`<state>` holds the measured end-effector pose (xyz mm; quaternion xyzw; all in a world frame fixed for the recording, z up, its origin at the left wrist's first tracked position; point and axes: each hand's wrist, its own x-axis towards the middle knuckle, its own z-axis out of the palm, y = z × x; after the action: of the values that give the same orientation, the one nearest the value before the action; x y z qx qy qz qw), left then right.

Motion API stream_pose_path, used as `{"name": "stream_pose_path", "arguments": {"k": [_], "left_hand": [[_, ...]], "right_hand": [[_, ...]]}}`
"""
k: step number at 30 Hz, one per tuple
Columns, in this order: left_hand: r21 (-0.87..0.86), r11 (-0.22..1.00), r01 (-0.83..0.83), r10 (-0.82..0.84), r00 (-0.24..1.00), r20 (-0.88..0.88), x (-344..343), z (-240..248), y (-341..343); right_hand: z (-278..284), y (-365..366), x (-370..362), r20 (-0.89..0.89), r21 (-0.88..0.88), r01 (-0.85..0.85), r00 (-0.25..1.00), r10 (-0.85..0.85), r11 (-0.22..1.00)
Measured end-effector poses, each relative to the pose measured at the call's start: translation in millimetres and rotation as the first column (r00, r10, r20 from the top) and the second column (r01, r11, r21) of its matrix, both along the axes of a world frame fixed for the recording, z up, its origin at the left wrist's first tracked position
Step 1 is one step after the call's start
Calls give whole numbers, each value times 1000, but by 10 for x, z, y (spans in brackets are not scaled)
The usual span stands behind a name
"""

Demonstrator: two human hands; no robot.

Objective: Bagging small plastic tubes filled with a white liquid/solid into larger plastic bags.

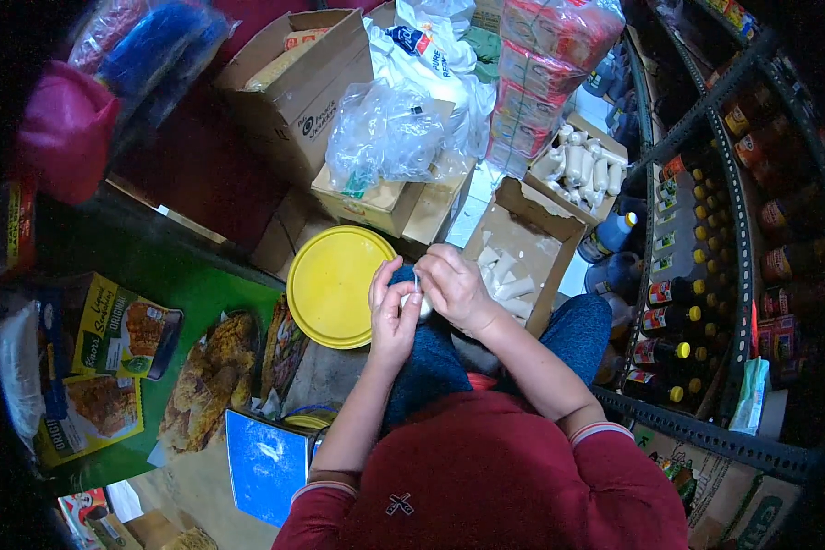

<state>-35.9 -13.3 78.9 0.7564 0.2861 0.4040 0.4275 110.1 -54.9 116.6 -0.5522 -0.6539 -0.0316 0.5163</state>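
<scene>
The left hand [394, 316] and right hand [455, 289] pinch a small white bag [426, 309]; a yellow lid [337, 286] lies at nine o'clock, an open carton [528, 236] at three.

Your left hand [392, 316] and right hand [456, 291] hide most of a slender white item [418, 280], too small to identify. The left also covers the right edge of a yellow lid [339, 289]. The lower edge crops your maroon shirt [486, 477]; the top edge cuts a stack of red packs [529, 87]. Jars [779, 264] at far right sink into the black rim, their shapes blurred.
</scene>
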Motion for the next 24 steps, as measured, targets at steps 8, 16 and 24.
{"name": "stream_pose_path", "arguments": {"k": [8,16,24], "left_hand": [[-45,999,16,-17,1000,-20,-13,56,-74],[232,938,256,-221,961,-166,239,105,-97],[98,687,720,-526,585,-617,711,-48,-238]], "right_hand": [[-103,21,151,-235,-108,-78,971,51,991],[-810,-711,324,-895,-239,-765,-65,-441,598],[-1556,-1053,742,-745,-124,-564,-491,-452,817]]}}
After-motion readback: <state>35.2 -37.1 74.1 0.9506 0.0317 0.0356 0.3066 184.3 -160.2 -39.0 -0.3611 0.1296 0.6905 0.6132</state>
